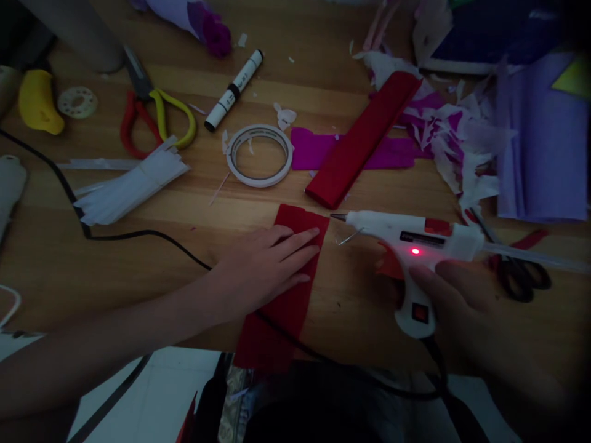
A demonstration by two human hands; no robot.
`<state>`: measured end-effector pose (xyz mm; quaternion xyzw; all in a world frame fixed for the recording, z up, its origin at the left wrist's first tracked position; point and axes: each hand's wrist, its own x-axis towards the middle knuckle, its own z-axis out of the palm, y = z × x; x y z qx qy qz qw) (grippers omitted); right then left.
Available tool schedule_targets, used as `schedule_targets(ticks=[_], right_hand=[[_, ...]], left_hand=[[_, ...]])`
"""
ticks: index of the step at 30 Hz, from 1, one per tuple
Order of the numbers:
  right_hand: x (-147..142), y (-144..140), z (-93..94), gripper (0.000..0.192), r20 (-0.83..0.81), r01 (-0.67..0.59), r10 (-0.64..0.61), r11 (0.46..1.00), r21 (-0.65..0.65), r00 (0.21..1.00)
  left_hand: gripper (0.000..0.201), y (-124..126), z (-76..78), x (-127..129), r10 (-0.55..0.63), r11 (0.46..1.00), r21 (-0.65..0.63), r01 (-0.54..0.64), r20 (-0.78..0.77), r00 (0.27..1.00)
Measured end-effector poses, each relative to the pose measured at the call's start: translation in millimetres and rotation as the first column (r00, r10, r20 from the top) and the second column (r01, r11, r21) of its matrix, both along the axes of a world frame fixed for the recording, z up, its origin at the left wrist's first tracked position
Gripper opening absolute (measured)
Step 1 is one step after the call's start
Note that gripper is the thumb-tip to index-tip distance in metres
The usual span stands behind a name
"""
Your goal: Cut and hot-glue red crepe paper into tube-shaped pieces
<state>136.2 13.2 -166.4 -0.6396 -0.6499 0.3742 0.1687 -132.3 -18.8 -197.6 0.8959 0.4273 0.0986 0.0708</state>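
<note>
My left hand (263, 267) lies flat, fingers together, on a red crepe paper strip (277, 320) that hangs over the near edge of the wooden table (138, 258). My right hand (466, 301) grips the handle of a white hot glue gun (406, 237); its red light is on. The nozzle points left, just beyond my left fingertips and close to the strip's far right corner. A black cord runs from the gun under my left arm.
A folded red crepe roll (364, 138) lies over magenta paper (314, 151). A tape ring (259, 155), a marker (234, 90), red-yellow scissors (154, 114) and white paper strips (129, 181) lie at the left. Black scissors (521, 274) and purple paper (545, 147) are at the right.
</note>
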Motion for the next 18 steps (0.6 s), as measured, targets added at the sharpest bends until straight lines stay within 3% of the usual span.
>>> schedule_targets(ticks=[5,18], right_hand=[[7.3,-5.0,-3.2,0.059,-0.014,-0.067,0.066,0.996,-0.063,0.998],[-5.2,-2.4,3.5,0.060,-0.070,-0.145,0.145,0.989,0.003,0.987]], left_hand=[[0.049,0.9,-0.4,0.5,-0.006,0.998,0.056,0.009,-0.045,0.999],[0.048,1.6,1.1,-0.4,-0.005,1.000,0.027,0.007,-0.045,0.999]])
